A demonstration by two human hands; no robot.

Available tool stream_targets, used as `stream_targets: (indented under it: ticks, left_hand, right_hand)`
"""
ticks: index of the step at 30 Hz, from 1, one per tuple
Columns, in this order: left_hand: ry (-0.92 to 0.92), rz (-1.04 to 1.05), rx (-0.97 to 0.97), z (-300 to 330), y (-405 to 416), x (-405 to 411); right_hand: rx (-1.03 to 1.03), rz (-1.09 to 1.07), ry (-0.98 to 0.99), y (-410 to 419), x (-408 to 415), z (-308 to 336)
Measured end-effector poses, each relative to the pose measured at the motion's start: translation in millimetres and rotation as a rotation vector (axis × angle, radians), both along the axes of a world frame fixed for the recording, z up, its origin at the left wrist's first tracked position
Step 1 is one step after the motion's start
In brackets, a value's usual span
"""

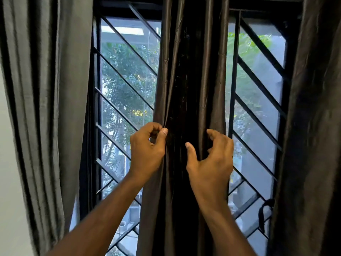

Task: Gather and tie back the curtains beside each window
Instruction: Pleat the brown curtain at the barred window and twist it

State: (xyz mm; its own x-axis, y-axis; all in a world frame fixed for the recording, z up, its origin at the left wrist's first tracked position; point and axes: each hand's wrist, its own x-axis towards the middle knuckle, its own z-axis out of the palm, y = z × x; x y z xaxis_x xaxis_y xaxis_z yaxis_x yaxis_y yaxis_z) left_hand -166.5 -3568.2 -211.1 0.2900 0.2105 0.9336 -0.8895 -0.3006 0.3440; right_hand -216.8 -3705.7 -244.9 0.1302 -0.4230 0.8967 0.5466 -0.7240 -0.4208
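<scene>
1. The left hand [147, 150] pinches the left edge of the middle curtain [191, 89], which hangs between the two window panes.
2. The right hand [212, 156] curls its grip at the curtain's right folds; whether it clamps cloth, I cannot tell.
3. Gathering looks to be the step in hand; next, bunch both edges inward.
4. A dark loop [264, 215], possibly a tie-back, hangs lower right.
5. No readable writing.

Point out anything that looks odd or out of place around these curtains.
Nothing looks damaged or askew. One small oddity: a dark loop, perhaps a tie-back, hangs loose on the window grille beside the right curtain, holding nothing.
</scene>
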Motion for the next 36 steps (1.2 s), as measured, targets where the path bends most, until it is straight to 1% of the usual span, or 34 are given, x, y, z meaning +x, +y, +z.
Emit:
stream_targets:
  ticks: [2, 5, 6, 8, 9, 10, 12, 13, 16, 18, 21, 24, 27, 30, 32, 34, 36]
  left_hand:
    - [0.004, 0.015, 0.028, -1, -5, -1]
    - [0.005, 0.066, 0.061, -3, -9, 2]
    - [0.009, 0.084, 0.061, -4, -7, 3]
    - [0.027, 0.106, 0.038, -4, -2, 4]
    - [0.031, 0.104, 0.025, -4, -1, 3]
    - [0.029, 0.093, 0.023, -4, -3, 1]
    - [0.023, 0.068, 0.054, -2, -10, -5]
    - [0.028, 0.043, 0.072, -1, -15, -8]
    - [0.057, -0.018, 0.067, -1, -25, -16]
    - [0.062, -0.037, 0.045, -2, -26, -21]
    - [0.058, -0.045, 0.025, -3, -27, -27]
    - [0.061, -0.015, 0.023, -2, -33, -28]
    - [0.024, -0.001, 0.029, -2, -37, -29]
    - [-0.007, 0.066, 0.033, -2, -37, -23]
    - [-0.006, 0.106, 0.023, -3, -35, -18]
    - [0.008, 0.119, 0.003, -3, -31, -12]
    - [0.02, 0.117, -0.017, -4, -26, -8]
  right_hand:
    - [-0.021, -0.025, 0.006, 0, 10, -1]
    - [-0.143, -0.048, -0.048, 1, 15, -6]
    - [-0.135, -0.062, -0.05, -5, 16, -6]
    - [-0.01, -0.073, -0.049, -19, 18, -6]
    - [0.024, -0.048, -0.05, -22, 17, -7]
    - [-0.01, -0.017, -0.058, -18, 15, -8]
    - [-0.168, 0.091, -0.089, 1, 9, -11]
    - [-0.199, 0.159, -0.082, 10, 8, -12]
    - [-0.149, 0.291, -0.016, 16, 9, -9]
    - [-0.149, 0.283, 0.014, 11, 10, -10]
    - [-0.144, 0.294, -0.014, 10, 9, -9]
    - [-0.148, 0.301, -0.016, 8, 11, -8]
    - [-0.178, 0.285, 0.002, 5, 12, -8]
    - [-0.221, 0.293, -0.006, -1, 8, -6]
    - [-0.262, 0.292, -0.066, -9, -3, -5]
    - [-0.226, 0.208, -0.161, -21, -19, -5]
    - [-0.08, 0.098, -0.199, -39, -27, -2]
